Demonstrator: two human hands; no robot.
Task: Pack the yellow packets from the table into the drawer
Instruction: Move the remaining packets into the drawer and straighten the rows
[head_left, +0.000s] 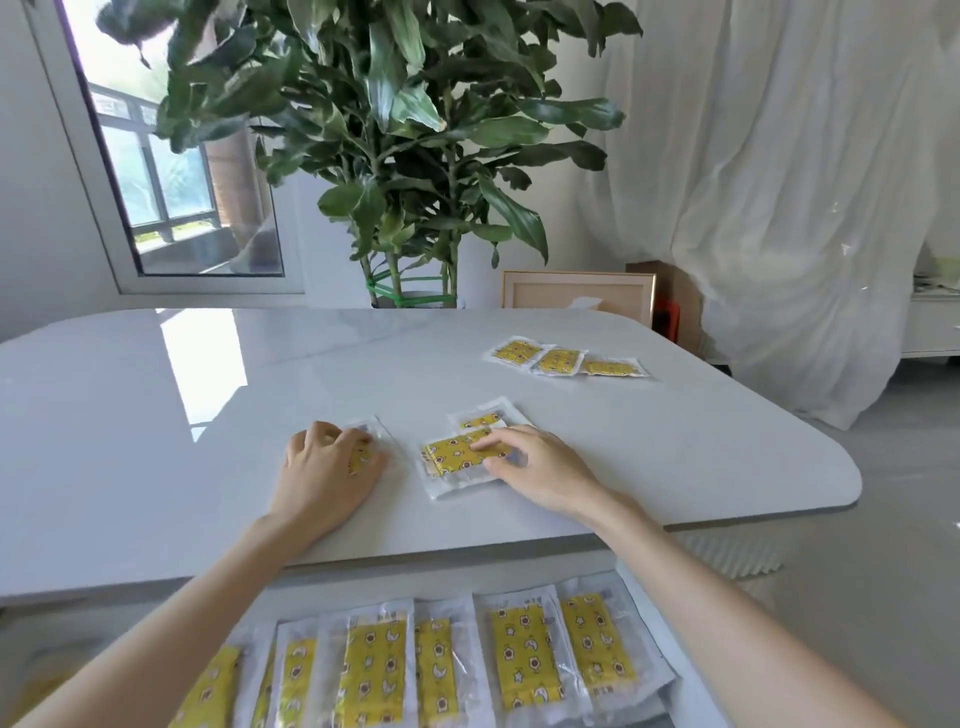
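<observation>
now l hand (332, 467) grips left pkt (375, 435); r hand (540, 467) flat on crosswise pkt (451, 453).

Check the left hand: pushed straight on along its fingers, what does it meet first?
The left hand holds a clear-wrapped yellow packet under its curled fingers. Past that, the line looks free over the bare glossy white tabletop to the far edge, though depth is unclear.

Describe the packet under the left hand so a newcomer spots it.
On the white table, look near centre, left of the packet stack under the right hand. The lone packet lies mostly under the left hand. Unlike the far row of three, only its clear edge and a yellow sliver show.
</observation>
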